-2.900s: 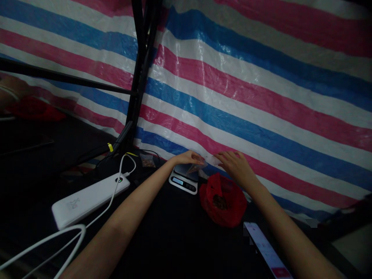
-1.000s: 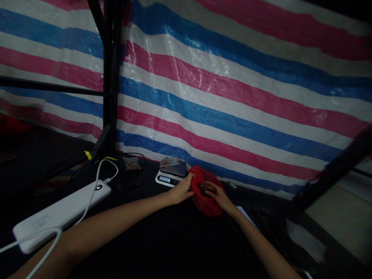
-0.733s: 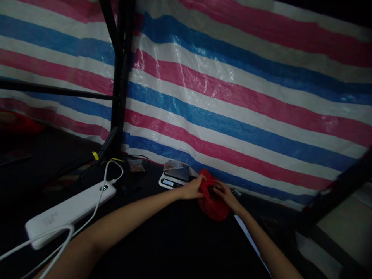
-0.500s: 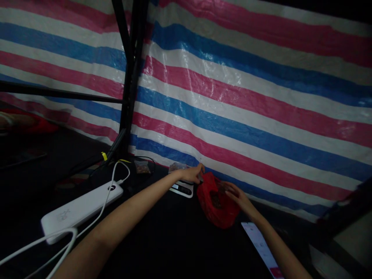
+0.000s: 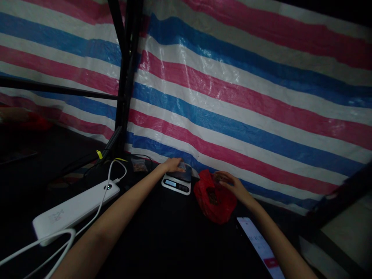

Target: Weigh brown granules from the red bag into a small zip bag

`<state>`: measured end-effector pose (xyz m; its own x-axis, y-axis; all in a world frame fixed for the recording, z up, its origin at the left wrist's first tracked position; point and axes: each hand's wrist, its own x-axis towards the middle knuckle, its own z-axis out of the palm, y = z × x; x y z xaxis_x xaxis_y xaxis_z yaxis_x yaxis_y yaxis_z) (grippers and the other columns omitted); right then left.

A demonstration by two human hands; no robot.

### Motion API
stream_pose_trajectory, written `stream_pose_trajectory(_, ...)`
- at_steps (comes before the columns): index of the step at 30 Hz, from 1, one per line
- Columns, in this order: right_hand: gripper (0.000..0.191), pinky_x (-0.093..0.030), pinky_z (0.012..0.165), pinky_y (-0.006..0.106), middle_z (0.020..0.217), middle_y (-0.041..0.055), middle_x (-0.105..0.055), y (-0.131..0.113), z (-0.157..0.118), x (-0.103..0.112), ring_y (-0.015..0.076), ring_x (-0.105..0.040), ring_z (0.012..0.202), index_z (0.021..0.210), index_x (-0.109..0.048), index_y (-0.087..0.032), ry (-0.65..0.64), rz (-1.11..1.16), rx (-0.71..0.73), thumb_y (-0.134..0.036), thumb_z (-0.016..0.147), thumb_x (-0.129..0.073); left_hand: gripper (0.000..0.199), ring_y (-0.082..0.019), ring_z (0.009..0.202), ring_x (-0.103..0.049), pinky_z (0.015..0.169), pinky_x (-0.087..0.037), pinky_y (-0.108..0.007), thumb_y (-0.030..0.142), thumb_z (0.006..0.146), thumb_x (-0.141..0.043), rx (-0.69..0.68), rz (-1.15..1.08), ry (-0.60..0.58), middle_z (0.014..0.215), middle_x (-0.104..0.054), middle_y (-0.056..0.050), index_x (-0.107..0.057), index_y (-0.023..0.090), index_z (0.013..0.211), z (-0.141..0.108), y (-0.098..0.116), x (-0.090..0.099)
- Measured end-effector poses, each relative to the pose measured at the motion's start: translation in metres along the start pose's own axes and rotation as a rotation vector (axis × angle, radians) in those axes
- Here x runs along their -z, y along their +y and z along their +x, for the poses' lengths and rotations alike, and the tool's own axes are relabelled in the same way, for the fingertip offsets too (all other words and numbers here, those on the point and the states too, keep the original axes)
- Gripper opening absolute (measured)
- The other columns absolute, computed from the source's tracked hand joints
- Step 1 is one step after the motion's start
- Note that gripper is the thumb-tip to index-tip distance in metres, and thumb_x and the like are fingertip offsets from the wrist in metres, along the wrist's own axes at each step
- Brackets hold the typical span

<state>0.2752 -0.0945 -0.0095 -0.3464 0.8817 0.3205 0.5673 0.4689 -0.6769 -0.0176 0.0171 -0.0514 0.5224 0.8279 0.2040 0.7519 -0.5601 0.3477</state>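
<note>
Two hands are working around the scale (image 5: 176,186), and spilling is looking like the main risk. Right hand (image 5: 236,188) is seemingly pinching a few brown pieces (image 5: 220,178), right of the scale; a loose pinch could be letting bits fall. Red bag (image 5: 222,205) is standing open just right of the scale, holding brown contents (image 5: 212,196); its soft rim could be folding or tipping if knocked. Left hand (image 5: 173,165) is reaching over the scale's back left part, fingers touching a clear packet (image 5: 183,166); grip is staying unclear, can't tell. Fingers leaning on the plate could be skewing the reading. Phone (image 5: 257,242) is lying right of the scale, nearer the wearer.
</note>
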Motion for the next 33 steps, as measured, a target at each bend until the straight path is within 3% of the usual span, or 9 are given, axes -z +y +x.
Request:
stream_pose_trajectory(4, 0.039, -0.038, 0.095, 0.041, 0.114, 0.0093, -0.057, -0.013, 0.007, -0.005, 0.0216, -0.053, 0.104, 0.110, -0.053, -0.019, 0.001, -0.062, 0.042, -0.035, 0.074, -0.057, 0.057, -0.024, 0.091, -0.056, 0.076, -0.041, -0.031, 0.052, 0.069, -0.057, -0.122, -0.202, 0.074, 0.102, -0.060, -0.012, -0.053, 0.013, 0.111, 0.001, 0.007, 0.004)
stream_pose_trajectory(9, 0.037, -0.038, 0.093, 0.040, 0.108, 0.0068, -0.060, -0.031, 0.021, 0.001, 0.0208, -0.054, 0.101, 0.110, -0.054, -0.020, 0.045, -0.268, 0.149, -0.034, 0.076, -0.056, 0.044, -0.017, 0.089, -0.057, 0.079, -0.042, -0.027, 0.039, 0.074, -0.058, -0.284, -0.742, -0.042, 0.102, -0.061, -0.009, -0.055, 0.011, 0.108, 0.001, 0.030, 0.010)
stream_pose_trajectory(12, 0.038, -0.039, 0.089, 0.040, 0.107, 0.0066, -0.060, -0.039, 0.033, 0.008, 0.0214, -0.054, 0.099, 0.112, -0.053, -0.021, 0.115, -0.435, 0.201, -0.035, 0.077, -0.055, 0.041, -0.017, 0.091, -0.057, 0.082, -0.042, -0.028, 0.034, 0.076, -0.057, -0.317, -0.911, -0.069, 0.103, -0.061, -0.011, -0.053, 0.010, 0.109, 0.000, 0.045, 0.012)
stream_pose_trajectory(16, 0.035, -0.037, 0.086, 0.041, 0.108, 0.0070, -0.060, -0.054, 0.043, 0.011, 0.0228, -0.053, 0.099, 0.112, -0.052, -0.020, 0.122, -0.699, 0.268, -0.033, 0.080, -0.052, 0.039, -0.016, 0.093, -0.056, 0.083, -0.041, -0.028, 0.032, 0.077, -0.055, -0.344, -0.985, -0.085, 0.106, -0.060, -0.010, -0.053, 0.010, 0.109, 0.000, 0.059, 0.012)
stream_pose_trajectory(25, 0.030, -0.026, 0.089, 0.043, 0.107, 0.0088, -0.058, -0.101, 0.041, -0.005, 0.0247, -0.046, 0.098, 0.112, -0.052, -0.019, 0.011, -1.249, 0.474, -0.018, 0.083, -0.046, 0.034, -0.016, 0.095, -0.054, 0.086, -0.038, -0.029, 0.031, 0.075, -0.059, -0.338, -1.045, -0.038, 0.102, -0.060, -0.007, -0.055, 0.012, 0.103, 0.000, 0.071, 0.007)
stream_pose_trajectory(30, 0.034, -0.023, 0.096, 0.043, 0.112, 0.0100, -0.055, -0.108, 0.037, -0.009, 0.0246, -0.043, 0.105, 0.115, -0.049, -0.016, -0.017, -1.439, 0.577, -0.011, 0.083, -0.040, 0.035, -0.016, 0.094, -0.055, 0.084, -0.038, -0.028, 0.029, 0.075, -0.059, -0.345, -1.067, -0.054, 0.101, -0.061, -0.007, -0.055, 0.012, 0.106, -0.002, 0.076, 0.010)
stream_pose_trajectory(33, 0.036, -0.024, 0.097, 0.042, 0.116, 0.0108, -0.053, -0.107, 0.031, -0.008, 0.0245, -0.041, 0.109, 0.116, -0.049, -0.014, 0.041, -1.516, 0.641, -0.008, 0.082, -0.039, 0.040, -0.016, 0.090, -0.056, 0.081, -0.040, -0.027, 0.031, 0.075, -0.059, -0.330, -1.039, -0.046, 0.098, -0.062, -0.007, -0.054, 0.012, 0.110, -0.004, 0.075, 0.015)
